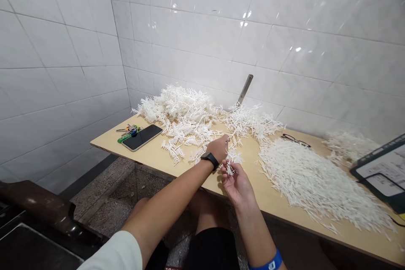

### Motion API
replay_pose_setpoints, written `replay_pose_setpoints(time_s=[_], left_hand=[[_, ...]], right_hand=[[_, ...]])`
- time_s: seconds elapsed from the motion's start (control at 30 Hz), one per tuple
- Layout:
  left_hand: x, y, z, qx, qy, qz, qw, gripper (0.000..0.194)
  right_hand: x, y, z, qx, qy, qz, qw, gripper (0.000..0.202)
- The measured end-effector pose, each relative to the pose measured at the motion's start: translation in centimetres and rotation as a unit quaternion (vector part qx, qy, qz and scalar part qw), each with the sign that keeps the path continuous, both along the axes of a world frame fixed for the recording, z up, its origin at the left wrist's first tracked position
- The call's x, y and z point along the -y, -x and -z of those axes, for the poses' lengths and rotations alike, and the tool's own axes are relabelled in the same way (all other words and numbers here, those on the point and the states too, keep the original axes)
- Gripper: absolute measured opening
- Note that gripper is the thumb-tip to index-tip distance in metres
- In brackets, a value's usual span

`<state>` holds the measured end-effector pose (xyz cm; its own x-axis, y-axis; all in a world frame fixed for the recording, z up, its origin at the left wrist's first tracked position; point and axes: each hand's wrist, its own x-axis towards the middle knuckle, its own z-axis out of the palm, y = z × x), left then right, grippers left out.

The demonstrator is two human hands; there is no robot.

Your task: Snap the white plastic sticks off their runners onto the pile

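My right hand is palm up near the table's front edge, its fingers closed on a small white branched plastic sprig. Just beyond it, my left hand, with a black watch on the wrist, is curled over the table. Its back hides most of the fingers, and what they grip cannot be made out. More white branched sprigs show close to both hands. Behind them lies a loose, tangled heap of the same white pieces, joined by a smaller heap to the right.
At the left lie a phone and keys. A metal strip stands against the tiled wall. On the right are a wide pile of thin white pieces, glasses and a dark-framed object. The wooden table has an open front edge.
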<state>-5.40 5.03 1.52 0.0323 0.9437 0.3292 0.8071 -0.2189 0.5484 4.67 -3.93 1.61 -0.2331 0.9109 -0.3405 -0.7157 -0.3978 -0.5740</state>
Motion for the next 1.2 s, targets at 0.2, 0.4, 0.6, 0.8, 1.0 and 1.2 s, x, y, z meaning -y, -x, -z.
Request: replay_pose_setpoints(time_s=[0.2, 0.4, 0.6, 0.8, 1.0, 1.2], left_hand=[[-0.2, 0.1, 0.3, 0.013, -0.004, 0.011, 1.000, 0.027], [-0.5, -0.1, 0.7, 0.025, -0.001, 0.031, 0.999, 0.028], [-0.7, -0.1, 0.9, 0.027, 0.018, 0.040, 0.999, 0.031], [-0.5, 0.0, 0.7, 0.021, 0.039, 0.035, 0.998, 0.033], [-0.7, -0.1, 0.9, -0.020, 0.048, 0.066, 0.996, 0.028], [-0.7, -0.1, 0.6, -0.035, 0.070, 0.061, 0.995, 0.027]], right_hand=[[1.1, -1.1, -0.2, 0.001, -0.043, -0.069, 0.997, 0.015], [2.0, -1.9, 0.4, -0.001, -0.088, -0.116, 0.989, 0.022], [2.7, -1.1, 0.6, -0.046, -0.083, -0.146, 0.985, 0.022], [3.5, -0.2, 0.6, -0.100, -0.053, -0.147, 0.983, 0.021], [2.9, -0.6, 0.9, -0.117, -0.039, -0.155, 0.980, 0.021], [1.7, -1.0, 0.7, -0.016, -0.006, -0.077, 0.997, 0.018]])
